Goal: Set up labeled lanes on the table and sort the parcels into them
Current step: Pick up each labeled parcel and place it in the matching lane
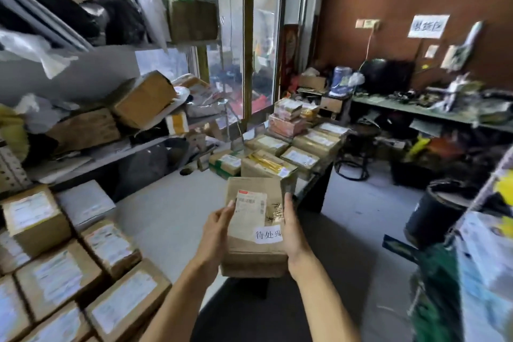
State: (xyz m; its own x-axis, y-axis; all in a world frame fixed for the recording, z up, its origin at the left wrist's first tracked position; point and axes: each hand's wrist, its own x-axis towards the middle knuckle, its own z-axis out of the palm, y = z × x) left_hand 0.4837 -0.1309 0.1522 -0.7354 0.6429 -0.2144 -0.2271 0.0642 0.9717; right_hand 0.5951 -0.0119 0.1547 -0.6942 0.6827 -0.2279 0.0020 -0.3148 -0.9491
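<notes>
Closest to you, both hands carry one brown parcel (249,219) at about waist height, flat side up. Your left hand (215,228) has its fingers curled against the left edge, fingertips touching the white shipping label (250,203); your right hand (291,228) clamps the right edge, thumb lying up along the side. A white paper slip (268,234) with handwritten characters sits on the parcel's top face by your right palm — partly hidden, so I cannot read all of it.

Down at your left lies a block of unsorted boxes (63,272), labels up, packed edge to edge.

Judging from this, you are in the sorting step, with this parcel lifted, not yet placed. Whether the slip is a lane label in transit or is stuck to the parcel, I cannot tell.

Ahead stands the dark table (316,183), already loaded with rows of parcels (299,153) lying flat and touching one another, with taller stacks (287,116) at the far end by the window. The near end of the table is hidden behind what you hold.

The next move calls for reading the shipping label, choosing the lane, and setting the parcel down flat beside its neighbours without shoving the row — keep both hands on until it rests.

Farther off, a wall sign (427,26) hangs on the brown wall above a cluttered green bench (402,108).
</notes>
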